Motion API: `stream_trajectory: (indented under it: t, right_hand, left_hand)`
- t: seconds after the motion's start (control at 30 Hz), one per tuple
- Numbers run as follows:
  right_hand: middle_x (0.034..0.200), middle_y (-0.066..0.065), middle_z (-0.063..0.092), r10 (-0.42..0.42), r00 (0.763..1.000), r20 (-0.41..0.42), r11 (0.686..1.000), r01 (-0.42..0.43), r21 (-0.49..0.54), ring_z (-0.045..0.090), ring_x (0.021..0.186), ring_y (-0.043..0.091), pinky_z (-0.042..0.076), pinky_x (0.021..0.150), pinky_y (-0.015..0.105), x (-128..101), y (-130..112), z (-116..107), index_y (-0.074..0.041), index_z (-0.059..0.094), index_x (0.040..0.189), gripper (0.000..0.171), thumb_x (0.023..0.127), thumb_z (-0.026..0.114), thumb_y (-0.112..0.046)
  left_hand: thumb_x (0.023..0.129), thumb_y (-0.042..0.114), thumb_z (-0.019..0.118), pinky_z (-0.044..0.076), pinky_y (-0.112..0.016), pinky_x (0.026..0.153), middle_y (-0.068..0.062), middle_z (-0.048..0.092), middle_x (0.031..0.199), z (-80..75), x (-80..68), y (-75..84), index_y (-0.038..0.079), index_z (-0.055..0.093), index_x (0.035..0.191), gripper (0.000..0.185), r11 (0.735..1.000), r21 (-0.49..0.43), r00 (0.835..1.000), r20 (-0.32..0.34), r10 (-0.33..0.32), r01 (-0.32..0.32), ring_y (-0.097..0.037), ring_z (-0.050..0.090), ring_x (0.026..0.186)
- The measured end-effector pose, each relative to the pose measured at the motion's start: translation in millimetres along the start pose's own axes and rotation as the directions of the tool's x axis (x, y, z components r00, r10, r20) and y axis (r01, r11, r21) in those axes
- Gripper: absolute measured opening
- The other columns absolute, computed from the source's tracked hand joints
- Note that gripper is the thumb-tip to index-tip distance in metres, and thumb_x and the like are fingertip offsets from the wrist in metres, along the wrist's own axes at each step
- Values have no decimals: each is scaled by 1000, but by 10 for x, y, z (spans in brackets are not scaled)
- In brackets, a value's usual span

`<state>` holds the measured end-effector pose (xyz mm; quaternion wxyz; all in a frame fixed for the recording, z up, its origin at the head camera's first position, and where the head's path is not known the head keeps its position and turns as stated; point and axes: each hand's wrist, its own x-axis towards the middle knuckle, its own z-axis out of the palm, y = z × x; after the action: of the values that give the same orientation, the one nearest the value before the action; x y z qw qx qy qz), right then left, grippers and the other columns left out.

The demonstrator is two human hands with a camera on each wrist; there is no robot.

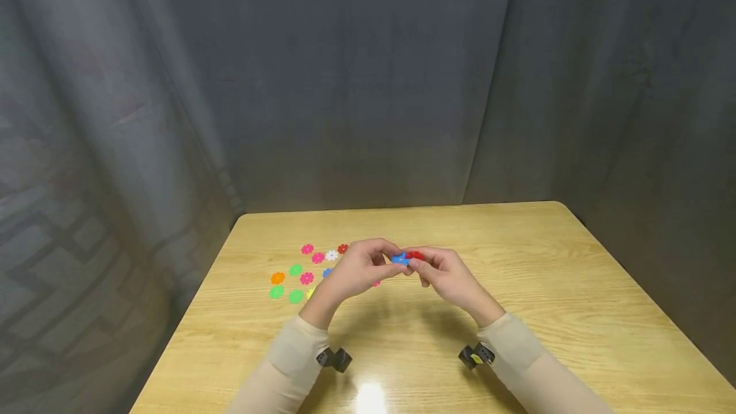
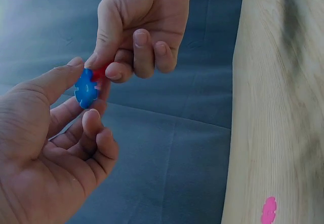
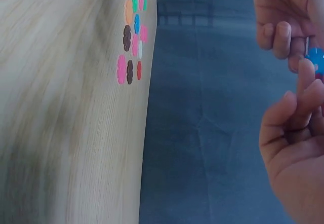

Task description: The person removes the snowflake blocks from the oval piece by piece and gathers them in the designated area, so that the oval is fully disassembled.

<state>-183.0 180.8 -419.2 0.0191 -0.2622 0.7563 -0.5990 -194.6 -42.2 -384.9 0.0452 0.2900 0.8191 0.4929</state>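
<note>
A blue notched disc (image 1: 400, 259), flower-shaped, is pinched between the thumb and fingers of my left hand (image 1: 361, 268). Against it sits a red notched disc (image 1: 414, 255), which my right hand (image 1: 452, 276) pinches from the other side. Both hands are raised over the table, close together. In the left wrist view the blue disc (image 2: 86, 88) faces the camera, and the red disc (image 2: 100, 73) shows only in part behind the fingertips. The right wrist view catches the blue disc (image 3: 316, 59) at its edge. Whether the two discs interlock I cannot tell.
Several notched discs lie flat on the wooden table (image 1: 546, 286) to the left, among them an orange disc (image 1: 278, 278), a green disc (image 1: 296, 297) and a white disc (image 1: 331, 255). My left forearm hides part of that group. A grey curtain (image 1: 356, 82) hangs behind the table.
</note>
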Motion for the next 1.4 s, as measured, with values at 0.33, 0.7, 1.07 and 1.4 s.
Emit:
stream_trajectory:
  t: [0.33,0.7,1.07,1.4]
  right_hand:
    - [89,11,67,30,997,-67,999,-32,-31,51,65,15,46,59,26,-10,-14,20,-7,69,95,14,98,63,-19]
    - [91,13,67,-12,997,-74,1000,12,-7,53,66,16,47,58,27,3,-6,34,-9,69,96,12,97,63,-19]
    - [85,7,68,-67,990,-122,998,66,-10,50,59,13,45,52,26,-28,-8,97,-9,69,92,8,96,65,-14]
    - [81,16,66,-112,971,-212,993,115,1,52,59,16,47,51,28,-60,-60,-2,-2,68,93,8,96,63,-8]
  left_hand:
    - [86,44,75,45,-29,48,1,64,75,8,10,-20,20,71,111,35,997,63,999,4,-34,33,-14,49,55]
    - [89,41,73,49,-30,53,9,66,89,13,25,-44,22,72,110,29,998,56,1000,12,25,-26,-16,56,66]
    - [91,33,72,52,-32,67,10,67,97,-15,-7,-75,20,78,103,19,991,3,991,9,130,-130,-15,61,84]
    - [93,21,70,50,-30,54,10,67,94,-206,-56,-90,14,77,108,18,981,66,983,32,181,-182,-12,55,66]
